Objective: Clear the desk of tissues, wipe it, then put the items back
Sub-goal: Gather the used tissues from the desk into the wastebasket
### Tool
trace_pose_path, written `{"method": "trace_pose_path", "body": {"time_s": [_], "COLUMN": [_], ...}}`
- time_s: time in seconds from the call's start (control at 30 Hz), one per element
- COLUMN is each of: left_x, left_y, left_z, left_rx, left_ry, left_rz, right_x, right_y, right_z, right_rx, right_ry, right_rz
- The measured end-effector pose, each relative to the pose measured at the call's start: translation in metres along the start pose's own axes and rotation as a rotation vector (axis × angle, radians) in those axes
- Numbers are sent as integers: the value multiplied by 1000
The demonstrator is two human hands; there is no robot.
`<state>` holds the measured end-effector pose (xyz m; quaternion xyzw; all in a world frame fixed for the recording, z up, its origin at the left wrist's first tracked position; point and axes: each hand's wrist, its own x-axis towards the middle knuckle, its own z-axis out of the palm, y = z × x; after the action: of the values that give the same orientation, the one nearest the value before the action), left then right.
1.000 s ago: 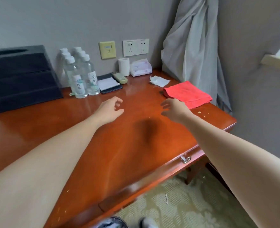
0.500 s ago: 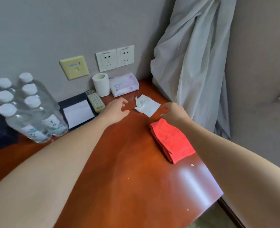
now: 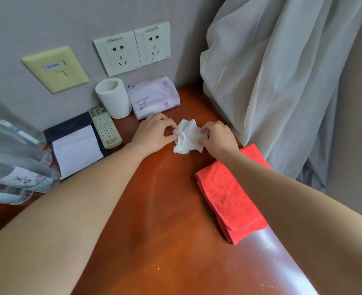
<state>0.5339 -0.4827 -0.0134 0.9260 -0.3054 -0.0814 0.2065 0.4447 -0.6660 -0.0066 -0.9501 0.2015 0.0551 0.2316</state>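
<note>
A crumpled white tissue (image 3: 187, 136) lies on the red-brown desk (image 3: 165, 220) near its back right corner. My left hand (image 3: 152, 133) pinches its left edge and my right hand (image 3: 217, 137) pinches its right edge, bunching it between them. A folded red cloth (image 3: 229, 196) lies on the desk just right of my right forearm. Against the wall stand a toilet paper roll (image 3: 114, 97) and a purple tissue pack (image 3: 153, 96); a remote control (image 3: 104, 126) and a notepad on a dark holder (image 3: 75, 145) lie to their left.
Several water bottles (image 3: 12, 167) stand at the left edge of view. A grey curtain (image 3: 282, 81) hangs over the desk's right side. Wall sockets (image 3: 133, 47) sit above the roll. Small crumbs (image 3: 265, 245) dot the desk near the front right.
Both hands have reached forward to the tissue and closed on it from either side; the flat tissue is now crumpled. The view has moved closer to the desk corner.
</note>
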Motion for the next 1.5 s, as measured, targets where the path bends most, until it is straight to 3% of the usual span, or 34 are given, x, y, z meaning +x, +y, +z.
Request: {"method": "trace_pose_path", "body": {"time_s": [0.47,0.77,0.9,1.13,1.5], "left_x": [-54,-75,-82,-122,-265], "left_y": [-9,-12,-10,-10,-16], "left_z": [-17,-9,-9,-31,-61], "left_rx": [-204,-150,-102,-119,-142], "left_ry": [-91,-162,-91,0,95], "left_rz": [-167,-74,-20,-87,-183], "right_x": [-36,-52,-52,-77,-201], "right_y": [-35,-36,-34,-47,-95], "right_z": [-8,14,16,0,15], "right_rx": [64,-180,-58,85,146], "right_ry": [-135,-162,-153,-188,-173], "right_rz": [31,-150,-101,-87,-154]}}
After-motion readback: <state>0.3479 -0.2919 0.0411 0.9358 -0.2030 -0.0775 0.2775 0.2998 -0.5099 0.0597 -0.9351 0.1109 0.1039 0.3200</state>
